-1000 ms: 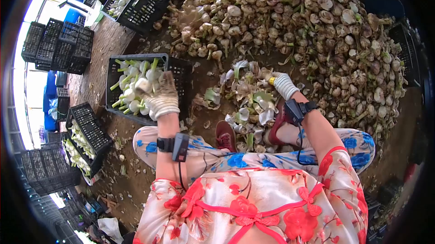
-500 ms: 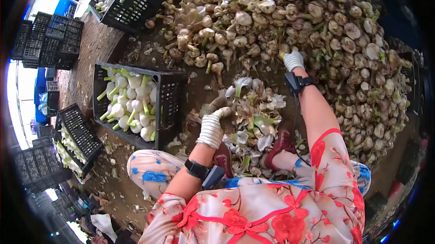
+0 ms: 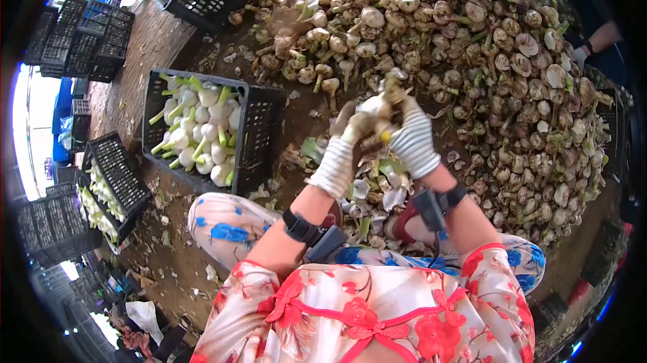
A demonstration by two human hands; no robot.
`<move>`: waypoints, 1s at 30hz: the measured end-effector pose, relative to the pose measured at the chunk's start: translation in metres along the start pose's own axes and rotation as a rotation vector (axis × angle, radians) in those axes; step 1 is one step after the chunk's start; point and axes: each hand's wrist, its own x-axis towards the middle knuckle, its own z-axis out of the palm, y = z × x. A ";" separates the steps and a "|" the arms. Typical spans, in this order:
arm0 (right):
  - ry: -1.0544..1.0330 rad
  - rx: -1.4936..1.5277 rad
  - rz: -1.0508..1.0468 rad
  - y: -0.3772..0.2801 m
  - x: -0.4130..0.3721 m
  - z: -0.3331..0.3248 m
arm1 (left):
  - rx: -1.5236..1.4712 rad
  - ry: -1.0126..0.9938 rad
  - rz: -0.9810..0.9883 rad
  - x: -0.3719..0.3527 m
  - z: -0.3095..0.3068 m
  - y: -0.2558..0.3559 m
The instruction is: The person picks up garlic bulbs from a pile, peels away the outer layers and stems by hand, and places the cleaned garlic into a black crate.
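Both my hands wear striped white gloves with soiled fingers and meet in front of me over the peelings. A garlic bulb [image 3: 373,105] with a pale side is between them. The fingers of my left hand [image 3: 339,155] are closed round the bulb's near side. My right hand [image 3: 410,137] is closed at its other side, by the brownish stem end, with a small yellow patch showing near the thumb. Below the hands lies a heap of garlic skins [image 3: 381,184], partly hidden by the gloves.
A large pile of untrimmed garlic [image 3: 512,93] covers the far and right side. At my left stands a black crate [image 3: 263,124] of clean white bulbs. Further crates [image 3: 118,174] stand beyond it. A co-worker's hand [image 3: 581,55] shows at the far right edge.
My right hand has come back from the pile toward me and now meets the left hand at a garlic bulb. My left hand has moved up and right.
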 end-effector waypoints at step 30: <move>-0.256 0.586 0.195 -0.049 -0.090 -0.033 | 0.007 -0.154 -0.291 -0.071 0.025 0.005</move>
